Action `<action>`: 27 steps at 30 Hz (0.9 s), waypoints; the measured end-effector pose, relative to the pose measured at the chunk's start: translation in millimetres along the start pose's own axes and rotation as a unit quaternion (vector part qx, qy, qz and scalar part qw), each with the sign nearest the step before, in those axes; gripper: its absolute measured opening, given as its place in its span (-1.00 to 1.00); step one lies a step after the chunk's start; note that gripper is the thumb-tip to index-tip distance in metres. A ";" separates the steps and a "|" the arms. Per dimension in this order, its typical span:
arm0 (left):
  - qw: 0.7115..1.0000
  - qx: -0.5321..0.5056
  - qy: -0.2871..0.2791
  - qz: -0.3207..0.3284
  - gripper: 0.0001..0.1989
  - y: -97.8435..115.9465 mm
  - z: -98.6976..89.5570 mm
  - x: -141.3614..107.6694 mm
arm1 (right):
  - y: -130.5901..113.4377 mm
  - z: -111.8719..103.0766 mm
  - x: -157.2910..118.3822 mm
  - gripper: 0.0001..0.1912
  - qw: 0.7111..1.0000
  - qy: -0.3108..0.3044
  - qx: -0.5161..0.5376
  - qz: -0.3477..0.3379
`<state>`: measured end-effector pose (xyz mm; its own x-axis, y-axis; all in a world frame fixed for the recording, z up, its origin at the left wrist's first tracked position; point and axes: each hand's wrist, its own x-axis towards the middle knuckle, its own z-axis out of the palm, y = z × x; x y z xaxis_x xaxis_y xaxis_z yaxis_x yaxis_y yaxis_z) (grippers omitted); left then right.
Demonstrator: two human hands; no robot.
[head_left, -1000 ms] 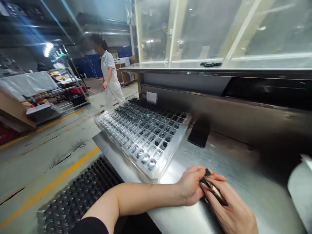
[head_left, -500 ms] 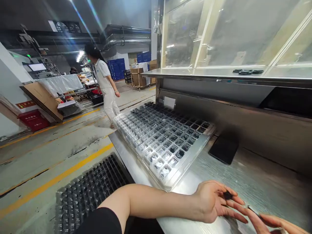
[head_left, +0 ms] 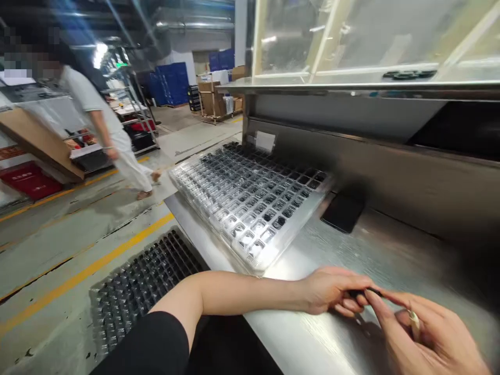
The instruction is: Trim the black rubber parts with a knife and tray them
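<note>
My left hand [head_left: 332, 292] rests on the steel bench [head_left: 375, 245] and pinches a small black part [head_left: 361, 292] between thumb and fingers. My right hand [head_left: 425, 336] is just to its right, its index fingertip touching the same part. A thin pale tool [head_left: 414, 320] is tucked in the right hand's fingers. A stack of clear blister trays [head_left: 219, 208] with several small black parts in their pockets lies on the bench ahead and to the left of my hands.
A black phone [head_left: 342, 212] lies flat beyond the trays, by the bench's steel back wall. A black empty-looking tray [head_left: 136, 286] sits low at the left, below the bench edge. Another person [head_left: 109, 135] walks across the aisle floor with yellow lines.
My right hand has come up to meet my left hand at the black part. The view swung, and the other person walked nearer along the aisle to the left.
</note>
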<state>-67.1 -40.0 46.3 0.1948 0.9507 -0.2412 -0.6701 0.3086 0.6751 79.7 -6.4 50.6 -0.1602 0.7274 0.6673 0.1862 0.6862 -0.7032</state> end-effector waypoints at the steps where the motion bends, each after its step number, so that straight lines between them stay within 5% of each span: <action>1: 1.000 0.001 -0.002 0.019 -0.59 1.3 2.7 -3.3 | -0.6 -0.4 -0.3 -0.80 1.000 0.000 -0.026 -0.002; 8: 0.987 0.073 0.074 0.125 -0.43 4.1 16.5 -12.7 | 7.9 -3.0 -5.4 -0.75 0.995 -0.034 0.024 0.090; 15: 0.958 0.154 0.060 0.233 -0.55 -3.9 12.2 -14.3 | 2.5 -2.5 -3.4 -0.77 0.976 -0.071 0.102 0.177; 27: 0.983 0.100 -0.007 0.156 -0.57 0.7 9.9 -15.4 | -9.8 -6.7 -0.3 -0.77 0.950 -0.079 0.184 0.238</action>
<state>-63.5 -54.1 57.4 0.0134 0.9999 0.0093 -0.5442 -0.0005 0.8390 84.4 -13.5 58.9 -0.2910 0.9293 0.2273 -0.0740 0.2150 -0.9738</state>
